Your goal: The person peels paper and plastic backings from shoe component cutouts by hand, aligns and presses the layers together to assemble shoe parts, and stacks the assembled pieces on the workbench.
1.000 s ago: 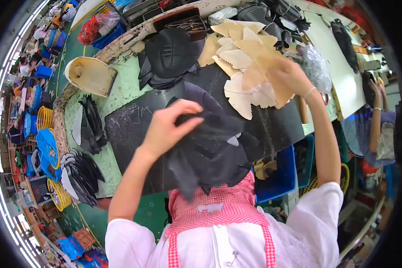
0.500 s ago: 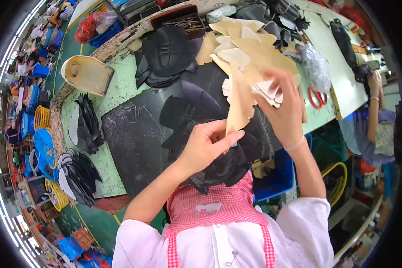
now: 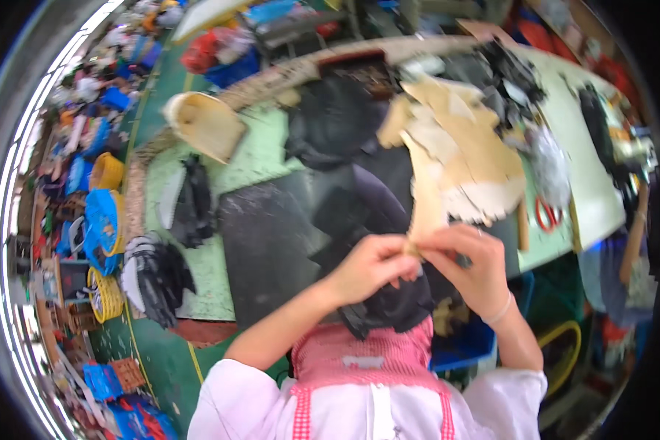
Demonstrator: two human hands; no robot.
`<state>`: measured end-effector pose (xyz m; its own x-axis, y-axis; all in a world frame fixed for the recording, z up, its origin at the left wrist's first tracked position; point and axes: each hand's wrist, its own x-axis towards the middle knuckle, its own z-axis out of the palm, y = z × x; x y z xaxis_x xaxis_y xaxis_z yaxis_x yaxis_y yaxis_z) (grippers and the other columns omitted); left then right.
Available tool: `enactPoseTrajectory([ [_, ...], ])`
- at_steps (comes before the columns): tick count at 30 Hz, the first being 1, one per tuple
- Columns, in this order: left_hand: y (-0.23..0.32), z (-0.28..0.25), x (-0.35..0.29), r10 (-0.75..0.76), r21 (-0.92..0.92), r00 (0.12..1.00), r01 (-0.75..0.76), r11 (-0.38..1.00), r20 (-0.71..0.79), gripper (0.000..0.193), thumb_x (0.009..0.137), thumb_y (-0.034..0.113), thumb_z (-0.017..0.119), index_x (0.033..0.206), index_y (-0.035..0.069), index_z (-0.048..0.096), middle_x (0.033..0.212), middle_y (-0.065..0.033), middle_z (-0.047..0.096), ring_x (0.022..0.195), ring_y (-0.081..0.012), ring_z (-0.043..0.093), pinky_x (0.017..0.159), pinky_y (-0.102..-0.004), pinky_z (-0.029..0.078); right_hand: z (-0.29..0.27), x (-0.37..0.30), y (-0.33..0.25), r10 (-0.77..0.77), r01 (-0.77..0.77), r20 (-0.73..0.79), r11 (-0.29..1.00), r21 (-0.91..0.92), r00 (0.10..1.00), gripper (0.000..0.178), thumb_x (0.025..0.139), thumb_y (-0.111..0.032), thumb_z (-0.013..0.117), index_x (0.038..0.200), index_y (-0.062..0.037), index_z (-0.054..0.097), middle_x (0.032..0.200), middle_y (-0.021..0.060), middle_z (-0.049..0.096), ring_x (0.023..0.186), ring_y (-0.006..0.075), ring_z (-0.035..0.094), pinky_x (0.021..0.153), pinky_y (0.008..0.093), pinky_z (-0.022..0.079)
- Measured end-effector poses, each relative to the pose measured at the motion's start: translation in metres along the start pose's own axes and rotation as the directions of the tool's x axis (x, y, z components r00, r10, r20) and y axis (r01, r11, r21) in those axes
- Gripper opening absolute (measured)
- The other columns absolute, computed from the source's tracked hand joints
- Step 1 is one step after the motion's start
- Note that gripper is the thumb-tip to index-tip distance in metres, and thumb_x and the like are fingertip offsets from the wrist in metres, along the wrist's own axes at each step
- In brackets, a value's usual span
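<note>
My left hand (image 3: pixel 369 270) pinches the near tip of a tan cut piece of sheet material (image 3: pixel 427 196), either leather or fabric. My right hand (image 3: pixel 468 265) is closed at the same tip, its fingertips meeting those of the left. The piece runs away from my fingers toward a pile of tan and cream cut pieces (image 3: pixel 477 150), and I cannot tell where it ends among them. Below my hands, black cut pieces (image 3: pixel 400 304) lie over my lap and the table edge. More black pieces (image 3: pixel 341 209) lie on a dark board (image 3: pixel 264 242) just beyond.
A black stack (image 3: pixel 330 121) stands at the far middle, near a cream scoop-shaped holder (image 3: pixel 216 132). Black bundles (image 3: pixel 154 275) lie at left. Red-handled scissors (image 3: pixel 548 214) and a clear plastic bag (image 3: pixel 550 169) sit at right. A blue bin (image 3: pixel 477 345) is below; another person's arm (image 3: pixel 633 242) shows far right.
My right hand has come down from the tan pile and met my left hand at the piece's near tip. The whole view has shifted, with the table now lying further right and lower.
</note>
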<state>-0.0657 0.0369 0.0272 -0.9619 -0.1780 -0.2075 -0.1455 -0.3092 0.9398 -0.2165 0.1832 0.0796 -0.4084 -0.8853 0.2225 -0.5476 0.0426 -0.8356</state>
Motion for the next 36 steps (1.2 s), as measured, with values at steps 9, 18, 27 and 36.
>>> enactPoseTrajectory([
  [9,-0.008,0.006,-0.009,0.09,-0.049,0.995,-0.087,0.995,0.042,0.026,0.105,0.023,0.052,0.099,0.001,0.065,0.088,-0.0025,0.066,0.081,-0.0088,0.058,0.076,-0.0247,0.048,0.003,-0.007,0.0,0.058,-0.059,0.056,0.998,0.01,0.997,0.015,0.082,-0.003,0.078,0.098,-0.0031,0.076,0.082,0.0093,0.075,0.071,0.0167,0.073,0.066,0.0256,0.056],
  [18,0.018,0.015,-0.02,0.137,0.498,0.99,-0.11,0.86,-0.017,0.018,0.102,0.013,0.048,0.095,0.001,0.06,0.086,-0.0113,0.064,0.078,-0.0243,0.065,0.074,-0.0351,0.053,0.0,-0.004,0.006,0.201,-0.24,0.221,0.957,0.164,0.954,0.011,0.084,0.003,0.074,0.095,0.0031,0.074,0.084,0.009,0.077,0.074,0.0148,0.075,0.07,0.0243,0.058],
  [27,0.004,0.038,-0.021,0.478,0.816,0.877,-0.241,0.525,-0.048,0.019,0.095,0.018,0.061,0.086,0.002,0.061,0.083,-0.0114,0.057,0.076,-0.0306,0.059,0.066,-0.0387,0.047,0.007,-0.026,0.007,0.165,-0.174,0.13,0.983,0.064,0.978,0.011,0.077,0.001,0.075,0.086,0.0023,0.07,0.075,0.0072,0.072,0.069,0.0106,0.07,0.066,0.0242,0.054],
  [36,-0.01,-0.01,-0.041,-0.028,-0.326,0.999,0.021,0.945,-0.019,0.03,0.082,0.007,0.068,0.1,0.007,0.045,0.115,-0.0155,0.065,0.099,-0.0174,0.065,0.089,-0.0288,0.051,-0.007,-0.023,0.038,0.424,-0.455,0.506,-0.223,0.862,0.751,0.02,0.091,-0.029,0.037,0.085,-0.0107,0.042,0.072,0.0002,0.048,0.069,0.017,0.052,0.065,0.0281,0.045],
])
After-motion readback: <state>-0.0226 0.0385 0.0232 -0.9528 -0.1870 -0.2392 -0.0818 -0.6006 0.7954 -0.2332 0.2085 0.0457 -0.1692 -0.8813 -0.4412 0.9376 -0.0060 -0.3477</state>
